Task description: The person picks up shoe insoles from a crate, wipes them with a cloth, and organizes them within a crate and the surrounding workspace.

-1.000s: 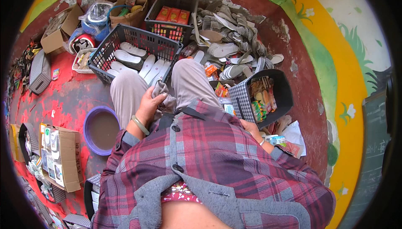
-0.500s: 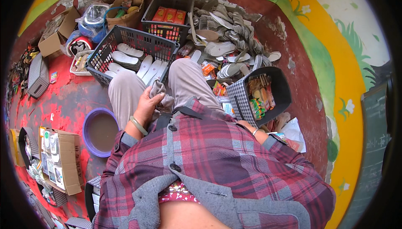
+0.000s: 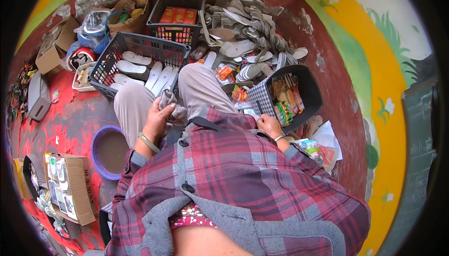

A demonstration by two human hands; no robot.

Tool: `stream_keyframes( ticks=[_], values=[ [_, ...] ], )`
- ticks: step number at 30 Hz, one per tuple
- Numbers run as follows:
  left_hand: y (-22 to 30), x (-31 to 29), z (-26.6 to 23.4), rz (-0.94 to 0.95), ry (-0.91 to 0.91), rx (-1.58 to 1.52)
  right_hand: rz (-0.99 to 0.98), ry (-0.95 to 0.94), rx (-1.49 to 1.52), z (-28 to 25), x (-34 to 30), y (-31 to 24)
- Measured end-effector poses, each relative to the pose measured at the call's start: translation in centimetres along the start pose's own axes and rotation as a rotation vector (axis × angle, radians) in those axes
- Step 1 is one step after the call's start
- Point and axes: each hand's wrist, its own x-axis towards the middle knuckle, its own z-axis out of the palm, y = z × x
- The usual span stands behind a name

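Observation:
My left hand (image 3: 156, 119), with a pale bangle at its wrist, grips a crumpled grey cloth (image 3: 176, 110) over my lap, between my knees. The cloth hangs bunched from my thumb and fingers. On the other side, my right hand (image 3: 270, 126) is closed beside the jacket's edge, next to a black-and-white checked bin (image 3: 260, 100) of packets. Whatever its fingers hold, if anything, is hidden. Just beyond my knees, a dark plastic crate (image 3: 140, 45) holds several white-topped insoles (image 3: 135, 58).
A purple basin (image 3: 96, 155) of murky water stands left of my leg. Heaped grey and white insoles (image 3: 255, 22) lie against the wall. Behind the near crate is another crate (image 3: 196, 3) with red boxes. An open cardboard box (image 3: 77, 186) sits at lower left.
My right hand has moved forward and inward from my side into fuller view, closed. My left hand still grips the grey cloth. The whole view has shifted slightly.

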Motion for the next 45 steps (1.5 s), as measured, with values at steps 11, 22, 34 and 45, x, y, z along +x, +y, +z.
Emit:
stream_keyframes(
  ticks=[11, 22, 34, 45],
  values=[
    [-1.0, 0.4, -0.7, 0.033, -0.025, 0.021, -0.352, 0.002, 0.243, 7.0, 2.8, 2.5],
    [-0.4, -0.1, -0.3, 0.029, -0.039, 0.058, -0.059, -0.359, 0.167, 2.7, -1.6, 2.8],
    [-0.1, -0.6, -0.5, 0.023, -0.039, 0.032, -0.257, -0.254, 0.325, 5.2, 0.9, -1.6],
    [0.1, 0.3, -2.2, 0.170, 0.238, -0.076, 0.010, -0.889, 0.575, -10.1, 1.6, -0.5]
  ],
)
